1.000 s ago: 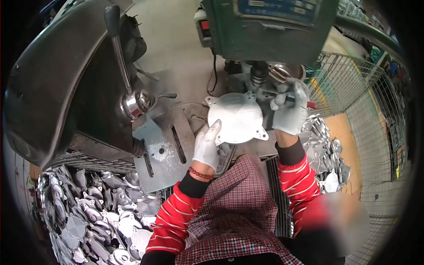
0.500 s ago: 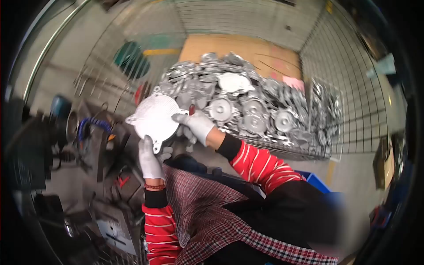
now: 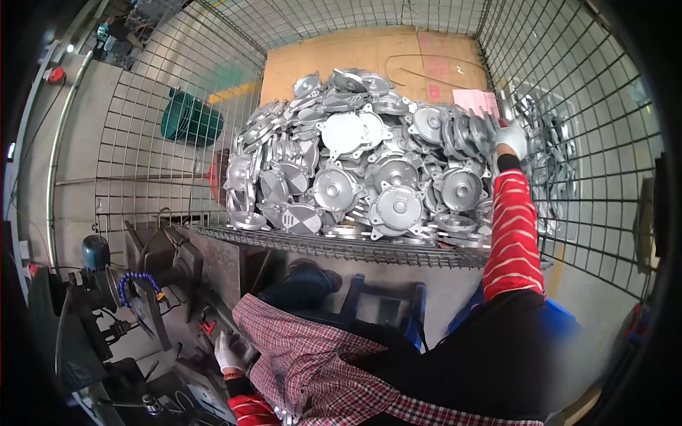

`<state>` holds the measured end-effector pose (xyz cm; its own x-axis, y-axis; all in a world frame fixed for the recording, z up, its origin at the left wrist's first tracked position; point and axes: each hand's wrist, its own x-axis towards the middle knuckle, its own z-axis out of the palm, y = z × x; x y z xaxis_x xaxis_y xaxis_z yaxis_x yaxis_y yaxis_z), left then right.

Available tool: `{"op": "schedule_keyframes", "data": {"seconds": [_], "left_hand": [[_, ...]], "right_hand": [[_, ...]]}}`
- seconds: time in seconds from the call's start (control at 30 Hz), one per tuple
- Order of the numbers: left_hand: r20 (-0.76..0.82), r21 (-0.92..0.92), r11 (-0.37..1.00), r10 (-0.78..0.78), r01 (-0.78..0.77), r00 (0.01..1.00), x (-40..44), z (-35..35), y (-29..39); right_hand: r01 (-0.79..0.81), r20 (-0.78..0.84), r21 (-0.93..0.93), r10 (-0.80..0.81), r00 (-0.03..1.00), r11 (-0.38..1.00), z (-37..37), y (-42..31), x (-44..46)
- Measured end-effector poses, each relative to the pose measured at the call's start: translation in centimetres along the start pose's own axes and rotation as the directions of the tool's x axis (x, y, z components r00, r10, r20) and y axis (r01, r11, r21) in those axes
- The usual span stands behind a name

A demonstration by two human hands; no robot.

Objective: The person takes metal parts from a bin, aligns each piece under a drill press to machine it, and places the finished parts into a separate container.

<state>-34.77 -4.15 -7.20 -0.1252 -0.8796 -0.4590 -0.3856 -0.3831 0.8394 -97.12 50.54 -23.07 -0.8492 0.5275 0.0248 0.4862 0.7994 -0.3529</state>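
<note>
Castings [image 3: 396,207] were heaped in the wire cage [image 3: 341,254], spread from its left side across to the right wall and packed up against the near edge. Cardboard [image 3: 320,62] lined the far edge; a pink sheet [image 3: 474,100] sat toward the far right corner.

Right hand [image 3: 513,139], gloved, was at the right end of the heap, close to the right wall. Fingers were hidden among the edge-on pieces, with a bit of red [image 3: 503,123] beside them. Couldn't tell whether that grip was clamped on a casting or just resting there. Left hand [image 3: 231,356] was well outside the cage, off its near left corner, just beside a red part [image 3: 207,326] on the machinery. Its grip looked apart, nothing visible in it.

Handling, my read: rigid metal, no flex, probably moderate weight and fine one-handed. Smooth flat faces looked likely to slip under a glove, so a pinch on the rim between two lugs made most sense, thumb on the face, fingers behind. Lugs gave a good stop against sliding but looked like the likeliest spots to catch on a neighbour or get nicked. Pieces overlapped loosely along the near edge, so pulling a low one could have shifted those above.
</note>
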Motion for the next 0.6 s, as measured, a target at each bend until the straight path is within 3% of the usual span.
{"op": "schedule_keyframes", "data": {"seconds": [0.1, 0.17, 0.2, 0.37, 0.43, 0.5, 0.53, 0.57, 0.6], "left_hand": [[-0.077, 0.122, 0.991, -0.043, 0.052, 0.996, -2.2, 0.3, 2.3], [-0.06, 0.18, 0.983, -0.016, 0.027, 0.998, -1.9, -0.4, 1.6], [-0.031, 0.209, 0.978, 0.012, -0.005, 0.999, -1.5, -0.9, 1.1], [0.097, 0.32, 0.945, 0.044, -0.074, 0.994, -2.2, -1.4, -0.1], [0.074, 0.32, 0.943, 0.069, -0.09, 0.995, -2.3, -2.8, -1.5], [0.096, 0.399, 0.901, 0.143, -0.169, 0.985, -4.7, -2.8, -1.3], [0.051, 0.65, 0.725, 0.259, -0.229, 0.964, -6.9, -2.5, -0.2], [0.003, 0.625, 0.723, 0.376, -0.295, 0.927, -7.6, -2.6, -1.5], [-0.069, 0.736, 0.674, 0.164, -0.061, 0.984, -11.7, -1.2, 2.8]], "right_hand": [[-0.168, 0.104, 0.056, 0.162, 0.981, 0.984, 2.8, 1.7, 2.5], [-0.005, 0.147, -0.068, 0.015, 0.989, 0.998, 6.1, 1.3, 2.0], [0.06, 0.269, -0.084, -0.036, 0.962, 0.995, 5.8, 0.0, 0.2], [0.396, 0.323, 0.07, -0.396, 0.859, 0.916, 3.5, -8.4, -10.5], [0.633, -0.028, 0.328, -0.663, 0.748, 0.701, 1.3, -11.2, -15.2], [0.609, 0.011, 0.541, -0.728, 0.685, 0.581, -2.3, -16.0, -20.3], [0.636, -0.036, 0.603, -0.781, 0.624, 0.481, -3.8, -18.5, -24.0], [0.668, -0.049, 0.65, -0.857, 0.512, 0.362, -5.7, -20.9, -28.6], [0.645, -0.094, 0.753, -0.949, 0.301, 0.129, -6.2, -22.9, -33.4]]}}
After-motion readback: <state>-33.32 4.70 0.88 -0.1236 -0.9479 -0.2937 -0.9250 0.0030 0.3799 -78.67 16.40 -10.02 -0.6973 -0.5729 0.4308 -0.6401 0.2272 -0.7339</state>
